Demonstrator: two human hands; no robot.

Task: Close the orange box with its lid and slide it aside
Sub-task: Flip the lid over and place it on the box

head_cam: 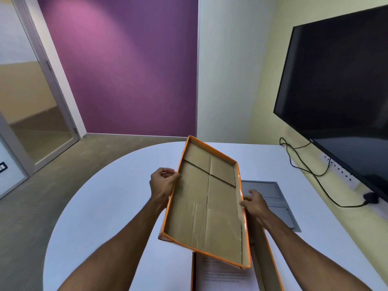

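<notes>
I hold the orange lid [206, 203] up in the air over the table, its brown cardboard inside turned toward me and tilted. My left hand [162, 183] grips its left long edge. My right hand [255, 205] grips its right long edge. Below the lid, at the near edge of the view, the open orange box [264, 267] rests on the white table [117, 198]. A white printed sheet lies inside the box, and the lid hides most of the box's far part.
A grey hatch panel [275, 198] is set into the table to the right of the lid. A large dark screen [336, 85] hangs on the right wall, with a black cable [315, 175] running along the table's right edge to a plug.
</notes>
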